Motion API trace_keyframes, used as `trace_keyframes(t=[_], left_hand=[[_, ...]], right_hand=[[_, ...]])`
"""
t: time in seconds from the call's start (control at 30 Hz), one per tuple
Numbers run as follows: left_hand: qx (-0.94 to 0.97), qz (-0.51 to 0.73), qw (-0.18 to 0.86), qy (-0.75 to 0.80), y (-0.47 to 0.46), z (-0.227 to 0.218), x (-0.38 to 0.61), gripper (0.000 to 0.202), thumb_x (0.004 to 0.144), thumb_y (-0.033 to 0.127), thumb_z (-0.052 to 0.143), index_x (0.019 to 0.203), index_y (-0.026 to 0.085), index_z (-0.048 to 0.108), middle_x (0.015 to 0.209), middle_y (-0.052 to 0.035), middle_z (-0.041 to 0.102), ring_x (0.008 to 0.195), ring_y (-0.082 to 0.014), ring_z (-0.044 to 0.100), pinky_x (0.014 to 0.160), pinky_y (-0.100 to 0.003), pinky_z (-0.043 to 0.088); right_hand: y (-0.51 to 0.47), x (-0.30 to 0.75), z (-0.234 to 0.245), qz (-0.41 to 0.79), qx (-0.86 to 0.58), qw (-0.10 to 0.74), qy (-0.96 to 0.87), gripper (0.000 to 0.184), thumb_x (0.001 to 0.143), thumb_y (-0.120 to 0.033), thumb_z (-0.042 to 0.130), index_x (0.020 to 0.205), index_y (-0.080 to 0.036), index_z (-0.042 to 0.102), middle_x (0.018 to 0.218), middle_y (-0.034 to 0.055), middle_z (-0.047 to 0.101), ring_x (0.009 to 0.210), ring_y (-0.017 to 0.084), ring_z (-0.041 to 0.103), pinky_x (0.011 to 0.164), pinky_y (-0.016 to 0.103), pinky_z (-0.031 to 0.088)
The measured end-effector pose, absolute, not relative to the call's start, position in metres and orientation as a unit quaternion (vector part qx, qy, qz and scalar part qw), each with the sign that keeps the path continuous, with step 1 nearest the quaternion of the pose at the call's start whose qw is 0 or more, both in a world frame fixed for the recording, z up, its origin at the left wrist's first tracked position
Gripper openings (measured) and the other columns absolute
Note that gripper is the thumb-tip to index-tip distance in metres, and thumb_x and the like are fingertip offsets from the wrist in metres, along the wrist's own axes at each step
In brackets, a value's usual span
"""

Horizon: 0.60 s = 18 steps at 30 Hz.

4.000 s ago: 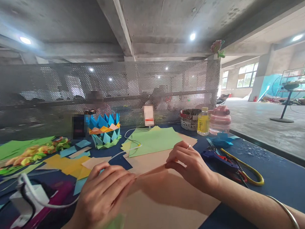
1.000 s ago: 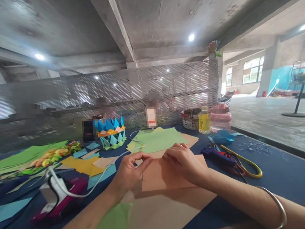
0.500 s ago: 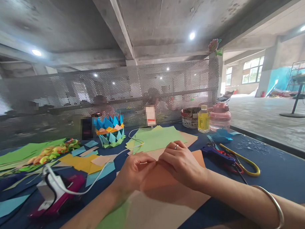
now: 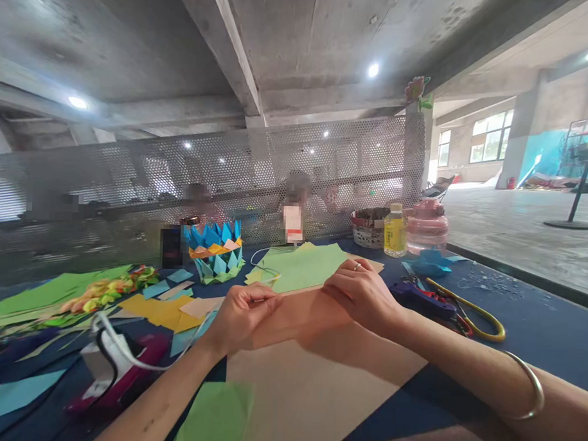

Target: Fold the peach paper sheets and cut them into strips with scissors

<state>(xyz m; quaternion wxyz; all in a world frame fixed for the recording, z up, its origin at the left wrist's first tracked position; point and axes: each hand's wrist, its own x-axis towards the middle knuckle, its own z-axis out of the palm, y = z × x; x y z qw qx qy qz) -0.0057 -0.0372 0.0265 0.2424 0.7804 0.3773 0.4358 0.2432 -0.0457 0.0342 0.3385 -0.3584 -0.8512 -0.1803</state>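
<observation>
An orange sheet of paper is stretched between my two hands, its top edge running nearly straight. My left hand pinches the sheet's left end between thumb and fingers. At the other end, my right hand, with a ring on one finger, has its bent fingers closed over the upper edge; its thumb is hidden. Below the hands lies a large beige sheet, partly shaded. Green paper shows at its lower left, and a light green sheet lies just beyond the hands.
A blue-and-orange folded-paper basket stands back left, near yellow paper pieces and a purple power strip with a white cable. Yellow-handled scissors and a purple tool lie right. A yellow-labelled bottle stands behind.
My hands have moved apart, the left one leftward and the right one rightward, along the orange paper. More of its upper edge now shows between them.
</observation>
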Motion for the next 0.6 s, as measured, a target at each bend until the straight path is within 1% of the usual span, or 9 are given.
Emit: trace_keyframes(t=[0.1, 0.3, 0.43, 0.6], left_hand=[[0.771, 0.425, 0.251, 0.401, -0.033, 0.029, -0.014, 0.025, 0.076, 0.038, 0.061, 0.066, 0.018, 0.073, 0.073, -0.0052, 0.067, 0.073, -0.0189, 0.056, 0.066, -0.027, 0.040], [0.744, 0.431, 0.267, 0.435, -0.026, 0.027, -0.027, 0.028, 0.072, 0.043, 0.064, 0.079, 0.019, 0.077, 0.080, -0.0052, 0.071, 0.081, -0.0221, 0.058, 0.071, -0.028, 0.040], [0.731, 0.435, 0.278, 0.447, -0.020, 0.022, -0.031, 0.029, 0.068, 0.045, 0.067, 0.080, 0.020, 0.077, 0.079, -0.0040, 0.072, 0.081, -0.0228, 0.059, 0.071, -0.028, 0.041], [0.720, 0.441, 0.270, 0.462, -0.014, 0.019, -0.036, 0.032, 0.068, 0.047, 0.066, 0.079, 0.019, 0.077, 0.077, -0.0039, 0.073, 0.079, -0.0231, 0.060, 0.069, -0.028, 0.041]], right_hand=[[-0.038, 0.251, 0.034, -0.187, -0.375, 0.345, -0.840, 0.031, 0.094, -0.026, 0.046, 0.069, -0.018, 0.062, 0.067, 0.0030, 0.066, 0.073, 0.016, 0.054, 0.072, 0.030, 0.029], [-0.027, 0.262, 0.032, -0.185, -0.404, 0.362, -0.820, 0.021, 0.091, -0.022, 0.050, 0.077, -0.019, 0.065, 0.075, 0.0039, 0.071, 0.079, 0.018, 0.057, 0.071, 0.030, 0.030], [-0.025, 0.264, 0.031, -0.180, -0.407, 0.365, -0.818, 0.021, 0.091, -0.022, 0.050, 0.077, -0.019, 0.066, 0.076, 0.0040, 0.071, 0.080, 0.019, 0.058, 0.070, 0.030, 0.031], [-0.022, 0.266, 0.031, -0.184, -0.417, 0.362, -0.813, 0.021, 0.090, -0.020, 0.049, 0.076, -0.019, 0.065, 0.077, 0.0039, 0.071, 0.083, 0.019, 0.058, 0.071, 0.030, 0.031]])
